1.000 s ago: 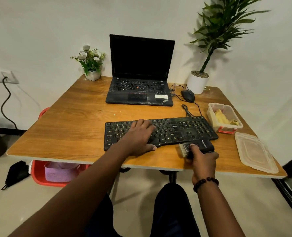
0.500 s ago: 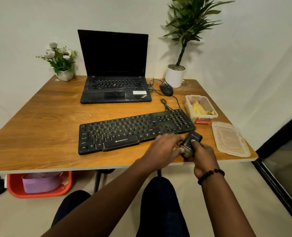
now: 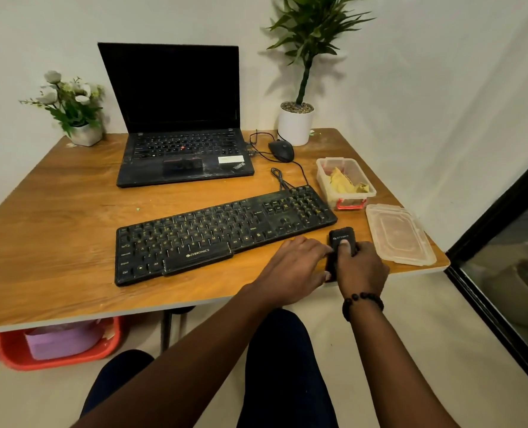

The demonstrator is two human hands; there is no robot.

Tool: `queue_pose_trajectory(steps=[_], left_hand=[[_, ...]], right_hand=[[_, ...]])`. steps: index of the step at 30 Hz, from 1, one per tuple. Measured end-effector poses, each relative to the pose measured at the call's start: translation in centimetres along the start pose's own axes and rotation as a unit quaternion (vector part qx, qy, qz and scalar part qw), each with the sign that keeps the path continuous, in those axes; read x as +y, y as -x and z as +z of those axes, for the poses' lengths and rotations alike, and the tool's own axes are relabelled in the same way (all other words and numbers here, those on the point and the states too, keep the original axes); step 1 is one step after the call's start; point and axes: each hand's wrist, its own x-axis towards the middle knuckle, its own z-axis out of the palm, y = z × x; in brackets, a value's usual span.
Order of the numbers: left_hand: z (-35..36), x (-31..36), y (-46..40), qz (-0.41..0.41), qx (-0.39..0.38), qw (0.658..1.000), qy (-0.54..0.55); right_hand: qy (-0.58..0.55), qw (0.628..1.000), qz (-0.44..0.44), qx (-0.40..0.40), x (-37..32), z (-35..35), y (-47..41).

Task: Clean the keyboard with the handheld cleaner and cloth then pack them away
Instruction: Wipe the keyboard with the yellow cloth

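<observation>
A black, dusty keyboard [image 3: 222,234] lies slanted across the wooden table [image 3: 55,217]. Just off its right front corner, near the table's edge, my right hand [image 3: 361,267] grips the black handheld cleaner [image 3: 342,237], thumb pressed on its top. My left hand [image 3: 296,267] reaches across and touches the cleaner's left side with its fingertips. The cleaner's lower end is hidden between my hands. A yellow cloth [image 3: 344,182] lies crumpled inside a clear plastic box [image 3: 322,180] to the right of the keyboard. The box's lid [image 3: 398,234] lies flat beside it.
An open black laptop [image 3: 179,140] stands at the back, with a black mouse [image 3: 281,150] and cables to its right. A white potted plant [image 3: 296,122] and a small flower pot [image 3: 83,131] stand at the back corners. A red basket [image 3: 12,350] sits under the table.
My left hand left the keyboard and came over to the cleaner. My right hand turned the cleaner from lying sideways to pointing away from me. The view shifted right.
</observation>
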Motion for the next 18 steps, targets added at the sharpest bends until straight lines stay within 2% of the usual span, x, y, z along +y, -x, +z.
queue_pose_trajectory(steps=[3, 6, 11, 14, 18], left_hand=[[0.3, -0.9, 0.1, 0.005, -0.011, 0.999, -0.048], [0.2, -1.9, 0.6, -0.009, -0.024, 0.999, -0.045], [-0.5, -2.6, 0.6, -0.027, 0.024, 0.999, -0.033], [-1.2, -2.7, -0.5, -0.040, 0.078, 0.996, -0.029], [-2.1, -2.7, -2.3, -0.046, 0.124, 0.991, -0.032]], right_hand=[[0.109, 0.993, -0.027, 0.035, -0.2, 0.4, 0.2], [0.136, 0.990, -0.031, 0.020, -0.6, 0.1, 0.1], [0.007, 0.985, -0.128, 0.112, -0.9, -0.4, -0.8], [-0.024, 0.975, -0.189, 0.112, -2.1, -0.4, -2.1], [-0.012, 0.964, -0.245, 0.105, -4.2, -0.3, -4.8]])
